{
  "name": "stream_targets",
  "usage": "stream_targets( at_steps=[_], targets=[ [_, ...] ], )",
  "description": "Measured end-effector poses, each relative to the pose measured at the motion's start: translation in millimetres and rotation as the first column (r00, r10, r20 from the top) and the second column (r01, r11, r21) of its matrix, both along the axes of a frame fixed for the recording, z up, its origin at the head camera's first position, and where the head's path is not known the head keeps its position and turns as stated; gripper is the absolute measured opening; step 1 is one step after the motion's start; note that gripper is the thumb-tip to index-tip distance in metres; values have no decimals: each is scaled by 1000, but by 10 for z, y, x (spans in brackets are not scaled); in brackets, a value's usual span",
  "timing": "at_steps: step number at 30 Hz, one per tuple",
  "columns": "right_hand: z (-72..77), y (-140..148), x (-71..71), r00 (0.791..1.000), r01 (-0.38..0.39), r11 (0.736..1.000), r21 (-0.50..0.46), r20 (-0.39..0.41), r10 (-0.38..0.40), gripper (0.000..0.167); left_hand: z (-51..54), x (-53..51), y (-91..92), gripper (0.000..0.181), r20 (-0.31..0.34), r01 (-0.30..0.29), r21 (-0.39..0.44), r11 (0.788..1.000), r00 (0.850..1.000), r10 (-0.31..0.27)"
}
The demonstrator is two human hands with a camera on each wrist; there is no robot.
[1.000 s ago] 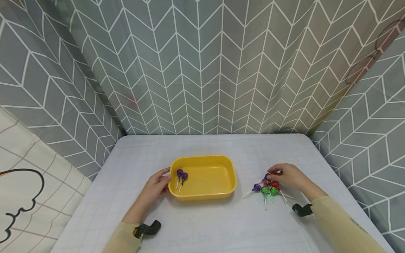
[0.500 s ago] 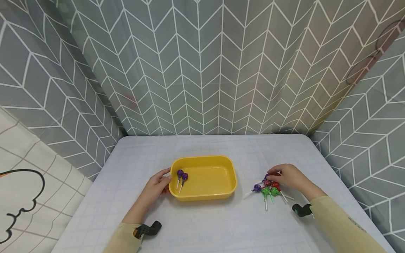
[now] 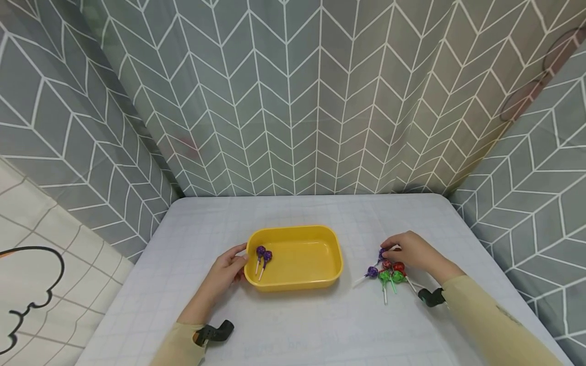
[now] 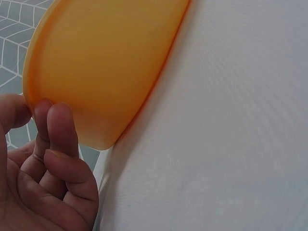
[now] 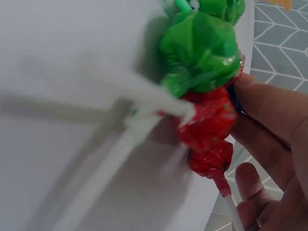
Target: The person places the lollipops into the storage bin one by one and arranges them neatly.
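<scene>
The right hand pinched a purple lollipop just beyond the red and green lollipops, its stick partly obscured. Well to its left lay the yellow tray — long axis left-to-right, near end gripped by the left hand opposite.

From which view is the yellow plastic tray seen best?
The head view. It shows the yellow rectangular plastic tray almost whole, with two round purple lollipops inside. The left wrist view shows only one end, held by the left hand; the right wrist view just an orange sliver, probably its edge.
</scene>
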State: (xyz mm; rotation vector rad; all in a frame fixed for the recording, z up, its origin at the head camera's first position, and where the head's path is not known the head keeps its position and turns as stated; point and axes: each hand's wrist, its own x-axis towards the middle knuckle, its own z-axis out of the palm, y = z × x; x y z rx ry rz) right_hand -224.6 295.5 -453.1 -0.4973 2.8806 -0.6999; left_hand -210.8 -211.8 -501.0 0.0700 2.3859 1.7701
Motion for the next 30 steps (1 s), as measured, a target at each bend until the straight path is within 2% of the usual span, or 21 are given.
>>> stream_targets(
  at_steps=[9, 13, 21, 30],
  targets=[
    [98, -183, -90, 999, -46, 996, 79, 4, 46, 23, 13, 10, -7, 48, 7, -6, 1, 1000, 1000, 6],
    [131, -244, -111, 999, -40, 994, 99, 10, 39, 23, 23, 6, -3, 49, 8, -5, 4, 1000, 1000, 5],
    [81, -220, -107, 999, -21, 997, 73, 36, 18, 31, 12, 2, -5, 53, 13, 3, 12, 1000, 1000, -3],
    [-5, -191, -118, 1000, -3, 997, 80, -5, 3, 38, -2, -1, -20, 51, 23, 5, 22, 1000, 1000, -5]
  ],
)
